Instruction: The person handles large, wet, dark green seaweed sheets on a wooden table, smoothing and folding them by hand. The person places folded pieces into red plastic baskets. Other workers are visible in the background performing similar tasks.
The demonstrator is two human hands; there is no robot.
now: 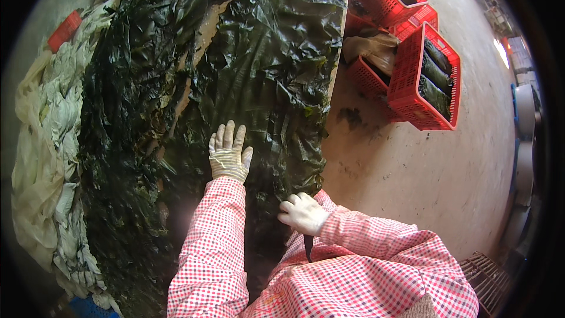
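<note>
Wide sheets of wet, dark green seaweed, likely kelp [265, 66], lie spread before me on a table. My left hand [228, 152], in a striped, stained glove, rests palm down on the sheets with its fingers spread and nothing held. Near the table's right edge, close to my body, is my right hand [304, 214] in a pale glove, its fingers curled. A narrow dark strip [308, 247] hangs from below that fist; whether it is a blade or seaweed cannot be told. The fist hides its upper end.
Red plastic crates [404, 84] stand to the right, some holding folded seaweed. A brown sack [371, 51] lies among them. Pale crumpled cloth or sheeting [39, 176] lines the table's left side. A slatted rack [483, 278] sits at lower right on the concrete floor [397, 172].
</note>
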